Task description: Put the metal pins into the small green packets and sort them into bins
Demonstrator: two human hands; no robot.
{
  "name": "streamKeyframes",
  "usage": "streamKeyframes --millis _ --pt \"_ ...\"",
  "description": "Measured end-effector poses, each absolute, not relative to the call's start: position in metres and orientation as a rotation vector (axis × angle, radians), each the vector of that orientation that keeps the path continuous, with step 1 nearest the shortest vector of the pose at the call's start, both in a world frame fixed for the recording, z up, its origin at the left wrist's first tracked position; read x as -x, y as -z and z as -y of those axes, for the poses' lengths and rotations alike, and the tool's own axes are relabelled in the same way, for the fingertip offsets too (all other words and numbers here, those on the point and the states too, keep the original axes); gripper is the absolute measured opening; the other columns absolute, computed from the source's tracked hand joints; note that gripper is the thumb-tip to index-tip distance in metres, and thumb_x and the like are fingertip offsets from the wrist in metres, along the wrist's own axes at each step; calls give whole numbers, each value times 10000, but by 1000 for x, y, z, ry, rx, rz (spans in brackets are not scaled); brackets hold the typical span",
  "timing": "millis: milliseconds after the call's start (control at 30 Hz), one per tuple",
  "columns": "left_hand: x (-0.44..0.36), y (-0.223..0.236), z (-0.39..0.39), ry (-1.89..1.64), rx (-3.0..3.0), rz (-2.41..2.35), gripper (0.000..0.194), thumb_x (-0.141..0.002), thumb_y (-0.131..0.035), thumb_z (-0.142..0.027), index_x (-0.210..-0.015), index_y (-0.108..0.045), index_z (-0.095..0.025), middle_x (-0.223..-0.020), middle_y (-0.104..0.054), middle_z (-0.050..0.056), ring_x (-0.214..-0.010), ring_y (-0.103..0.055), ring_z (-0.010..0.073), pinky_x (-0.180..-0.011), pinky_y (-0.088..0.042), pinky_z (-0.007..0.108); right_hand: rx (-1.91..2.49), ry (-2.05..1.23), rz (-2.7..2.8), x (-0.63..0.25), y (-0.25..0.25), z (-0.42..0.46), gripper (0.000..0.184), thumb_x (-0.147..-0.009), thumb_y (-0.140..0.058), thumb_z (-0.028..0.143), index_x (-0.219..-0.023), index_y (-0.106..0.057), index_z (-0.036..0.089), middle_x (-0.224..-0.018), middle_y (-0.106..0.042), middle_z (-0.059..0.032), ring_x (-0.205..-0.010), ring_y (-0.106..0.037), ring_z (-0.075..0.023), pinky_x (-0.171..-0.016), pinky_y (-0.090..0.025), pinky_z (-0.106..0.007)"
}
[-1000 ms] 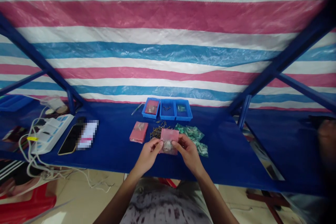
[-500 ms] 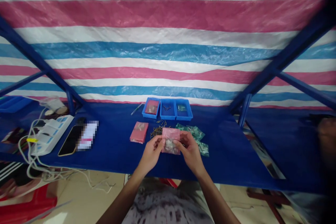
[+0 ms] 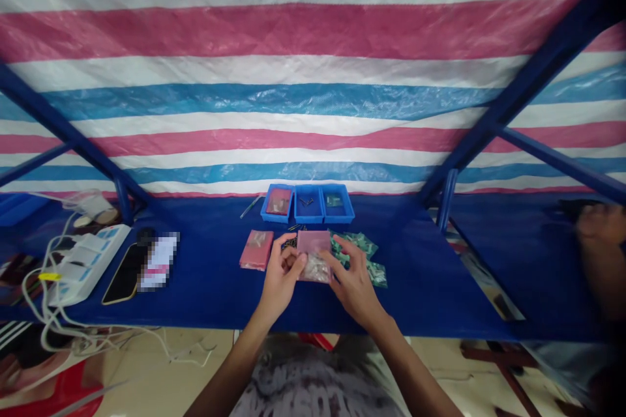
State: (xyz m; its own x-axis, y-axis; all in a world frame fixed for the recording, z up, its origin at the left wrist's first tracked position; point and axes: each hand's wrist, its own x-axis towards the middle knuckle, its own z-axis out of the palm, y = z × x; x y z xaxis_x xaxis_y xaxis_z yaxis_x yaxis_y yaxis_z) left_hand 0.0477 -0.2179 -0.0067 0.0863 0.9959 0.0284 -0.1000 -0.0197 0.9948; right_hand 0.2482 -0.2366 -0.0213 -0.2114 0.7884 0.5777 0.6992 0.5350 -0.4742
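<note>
A small pink plastic bag (image 3: 313, 242) with clear and silvery contents in its lower half is in front of me, over the blue table. My left hand (image 3: 280, 281) pinches its left edge between thumb and fingers. On the other side, my right hand (image 3: 358, 281) has its fingers spread, with one digit against the bag's face. Behind the bag lies a partly hidden pile of dark screws (image 3: 289, 242). Left of it rests a stack of pink bags (image 3: 255, 251), and right of it several green bags (image 3: 362, 244) lie scattered near my right fingers.
Three joined blue bins stand behind: the left bin (image 3: 277, 215) has a pink bag, the middle bin (image 3: 309, 214) a few screws, the right bin (image 3: 339, 213) a green packet. Leftward lie a phone (image 3: 120, 273) and a power strip (image 3: 90, 266). Another person's hand (image 3: 600, 228) shows far right.
My right hand has loosened from the bag's right side and its fingers have spread. My left hand still grips the bag. The view has shifted slightly.
</note>
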Motion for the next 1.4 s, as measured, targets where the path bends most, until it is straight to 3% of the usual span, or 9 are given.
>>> streamKeyframes --millis 133,233,433,533,700,833,967,1100,1400 --pt "-42 10 210 -1056 -1179 -1049 517 -947 -659 -629 -1256 -588 -222 -826 -627 -9 -662 -586 142 -636 -470 249 1158 -280 1970 -245 10 233 321 -1013 -601 155 -1244 -747 323 -1262 -713 -97 -1309 -562 -348 -1090 -485 -577" --pt "-19 18 204 -892 -1276 -1118 698 -1043 -309 -741 -1240 -643 -160 -778 -617 20 -571 -535 142 -545 -426 257 1197 -722 1635 -241 4 227 174 -1035 -638 349 -1045 -787 260 -976 -766 -67 -952 -682 -285 -882 -560 -453" --pt "5 15 213 -1045 -1939 -1328 587 -1037 -622 -411 -1585 -441 -305 -1329 -571 115 -1033 -612 224 -936 -530 386 1140 -1316 1177 -227 2 223 435 -906 -754 594 -769 -747 182 -702 -674 -6 -626 -568 -168 -607 -445 -286" --pt "4 7 219 -1018 -2240 -1210 454 -1037 -602 -270 -1479 -599 -371 -1532 -465 109 -1273 -547 281 -1040 -494 452 1061 -1500 1149 -224 4 225 434 -878 -773 620 -894 -777 186 -768 -712 -4 -645 -596 -163 -637 -471 -282" --pt "9 6 217 -1038 -1882 -1215 237 -1039 -605 -381 -1041 -796 -241 -1140 -710 98 -1107 -639 276 -981 -507 420 1217 -1474 1360 -234 18 226 543 -975 -586 692 -910 -750 179 -709 -678 -25 -523 -598 -170 -548 -497 -308" --pt "7 13 217 -959 -1358 -1192 453 -975 -640 -587 -792 -681 -175 -708 -621 10 -702 -586 175 -695 -462 271 1333 -617 1548 -240 23 230 380 -1056 -562 411 -1394 -623 246 -1192 -682 -134 -900 -707 -260 -840 -604 -455" --pt "-4 14 221 -929 -1171 -1100 480 -918 -697 -609 -721 -635 -176 -651 -586 -8 -625 -529 140 -640 -403 245 1115 -245 2025 -238 14 234 595 -999 -591 138 -1542 -520 370 -1539 -523 -114 -1406 -499 -342 -1142 -472 -586" --pt "-13 10 225 -864 -1034 -996 466 -864 -768 -584 -705 -641 -165 -606 -577 -11 -572 -502 118 -603 -379 243 981 -288 2199 -238 7 232 555 -991 -574 75 -1472 -585 351 -1328 -684 -88 -1299 -565 -313 -1095 -508 -556" --pt "-17 8 229 -852 -630 -1015 422 -766 -866 -515 -789 -659 -148 -660 -605 8 -574 -538 104 -564 -396 233 999 -437 2002 -219 16 233 388 -992 -630 185 -1366 -622 290 -1323 -677 -111 -1271 -593 -324 -1082 -484 -538"
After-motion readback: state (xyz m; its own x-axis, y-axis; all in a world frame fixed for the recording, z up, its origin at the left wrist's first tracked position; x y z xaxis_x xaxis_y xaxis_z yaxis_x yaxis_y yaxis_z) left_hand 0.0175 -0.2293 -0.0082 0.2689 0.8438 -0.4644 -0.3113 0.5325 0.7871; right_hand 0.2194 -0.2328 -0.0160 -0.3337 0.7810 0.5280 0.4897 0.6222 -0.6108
